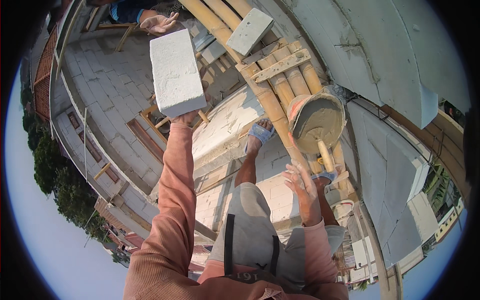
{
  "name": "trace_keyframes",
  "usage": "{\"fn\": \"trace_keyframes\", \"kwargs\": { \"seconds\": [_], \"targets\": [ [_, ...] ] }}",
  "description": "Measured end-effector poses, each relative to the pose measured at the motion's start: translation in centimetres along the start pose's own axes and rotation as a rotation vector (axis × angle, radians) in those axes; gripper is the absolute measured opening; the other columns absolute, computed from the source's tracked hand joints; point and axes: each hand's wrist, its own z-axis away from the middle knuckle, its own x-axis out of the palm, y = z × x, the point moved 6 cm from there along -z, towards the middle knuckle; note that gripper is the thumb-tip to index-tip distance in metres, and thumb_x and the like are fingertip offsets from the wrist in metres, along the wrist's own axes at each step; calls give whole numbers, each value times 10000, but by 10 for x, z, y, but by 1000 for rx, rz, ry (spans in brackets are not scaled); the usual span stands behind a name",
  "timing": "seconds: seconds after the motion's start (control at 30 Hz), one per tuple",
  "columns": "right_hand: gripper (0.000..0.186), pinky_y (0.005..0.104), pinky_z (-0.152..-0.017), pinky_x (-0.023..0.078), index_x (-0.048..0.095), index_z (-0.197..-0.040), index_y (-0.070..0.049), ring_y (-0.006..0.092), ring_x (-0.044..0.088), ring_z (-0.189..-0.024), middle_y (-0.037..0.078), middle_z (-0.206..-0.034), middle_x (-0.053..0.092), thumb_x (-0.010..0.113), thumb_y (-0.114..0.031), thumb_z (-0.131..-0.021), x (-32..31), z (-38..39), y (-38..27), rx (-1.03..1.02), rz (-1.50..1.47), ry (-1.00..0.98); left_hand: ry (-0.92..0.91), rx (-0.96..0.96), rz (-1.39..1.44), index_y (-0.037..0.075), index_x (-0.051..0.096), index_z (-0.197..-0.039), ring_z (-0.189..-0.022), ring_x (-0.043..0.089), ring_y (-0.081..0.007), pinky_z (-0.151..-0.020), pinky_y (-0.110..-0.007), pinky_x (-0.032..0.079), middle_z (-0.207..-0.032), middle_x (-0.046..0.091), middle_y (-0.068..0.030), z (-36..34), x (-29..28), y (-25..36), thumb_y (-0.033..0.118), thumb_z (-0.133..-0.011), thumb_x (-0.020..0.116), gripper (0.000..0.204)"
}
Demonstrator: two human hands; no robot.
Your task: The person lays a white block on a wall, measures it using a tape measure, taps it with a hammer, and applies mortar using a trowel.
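Note:
My left hand [186,118] is stretched out and grips a white lightweight concrete block [176,70] from beneath, its fingers mostly hidden by the block. Just past the block's far end, another person's hand [159,23] is held open, apart from it. My right hand [302,187] holds nothing, dusty fingers apart, above my right foot and near the bucket. That bucket [295,112] contains grey mortar [318,117], and a trowel's wooden handle [326,156] sticks out of it. A second block [250,31] lies on the bamboo poles, beyond the bucket.
Bamboo poles [215,25] form a scaffold walkway, with a short wooden cleat [281,65] across them. My sandalled left foot [260,131] stands by a ledge [220,150]. Grey panels [385,165] rise at the right. Far below left are block walls [100,65] and a wooden frame [145,137].

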Motion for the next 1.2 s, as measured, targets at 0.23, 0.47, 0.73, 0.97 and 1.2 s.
{"fn": "trace_keyframes", "kwargs": {
  "seconds": [0.23, 0.47, 0.73, 0.97, 1.2],
  "targets": [
    [1201, 460, -1172, 268, 139, -1562, 13, 355, 314, -1449, 287, -1522, 314, 729, -668, -768, -1, 0, -93, -249, -95, -125, 140, -420, -129, 97, 385, -1486, -1215, 531, -331, -951, -472, 509, -1401, 487, -220, 70, 115, -107, 608, -900, 540, 793],
    [1253, 428, -1201, 185, 226, -1548, -25, 311, 313, -1446, 181, -1516, 371, 890, -446, -573, -78, 79, -138, -311, -192, -77, 59, -757, -437, 55, 358, -1501, -1282, 512, -334, -1007, -477, 490, -1438, 460, -246, 39, 190, -196, 692, -901, 470, 882],
    [1204, 450, -1152, 329, 238, -1510, -39, 334, 388, -1388, 200, -1458, 388, 956, -358, -597, -147, 153, -193, -1010, 144, 474, -142, -845, -331, 17, 231, -1540, -1318, 516, -339, -1023, -556, 494, -1454, 445, -268, 15, 262, -264, 715, -955, 347, 918],
    [1247, 456, -1147, 332, 160, -1527, -60, 338, 325, -1398, 187, -1484, 278, 950, -381, -617, -180, 145, -240, -1323, 410, 770, -150, -517, -372, 66, 324, -1482, -1238, 578, -244, -1037, -491, 507, -1388, 512, -160, -62, 309, -317, 514, -1006, 508, 678],
    [1211, 453, -1171, 312, 188, -1524, -67, 339, 305, -1423, 190, -1517, 270, 939, -391, -631, -185, 133, -263, -1384, 607, 977, -84, -418, -356, 59, 312, -1477, -1224, 541, -292, -1010, -435, 534, -1341, 458, -155, -89, 336, -338, 564, -973, 540, 749]
  ]
}}
